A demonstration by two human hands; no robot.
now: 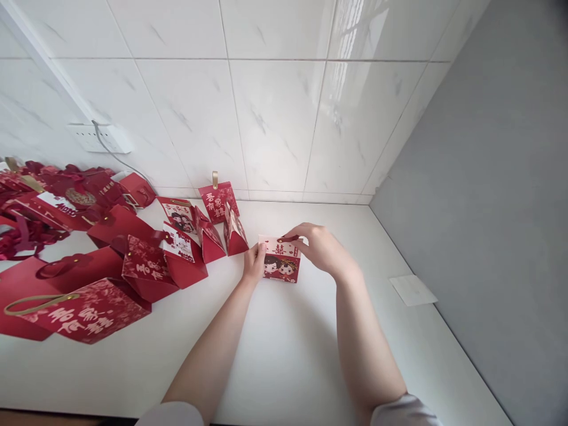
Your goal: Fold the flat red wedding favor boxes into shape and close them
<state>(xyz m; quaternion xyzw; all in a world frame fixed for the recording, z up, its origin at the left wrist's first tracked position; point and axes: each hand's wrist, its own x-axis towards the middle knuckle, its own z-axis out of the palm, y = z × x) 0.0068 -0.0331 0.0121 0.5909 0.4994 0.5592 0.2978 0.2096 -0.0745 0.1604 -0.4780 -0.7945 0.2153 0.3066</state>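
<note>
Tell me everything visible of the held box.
The box looks like printed card: pale above with red markings, red below with two cartoon figures, dark red strap on top. It stands on the table; the left hand holds its left side, the right hand touches the strap. Its back is hidden.

The left hand [254,264] is closed in a light grip, its thumb [262,251] toward the camera and its other fingers largely hidden. Higher and to its right, the right hand [323,245] arches over, back upward, fingers pointing toward the left one; whether their tips meet is unclear. The right wrist [348,273] bends sharply, and the right forearm [366,331] drops steeply below it. The left forearm [213,343] slants down leftward, its wrist nearly straight. Below both hands, grey sleeves [406,411] end the bare skin.
</note>
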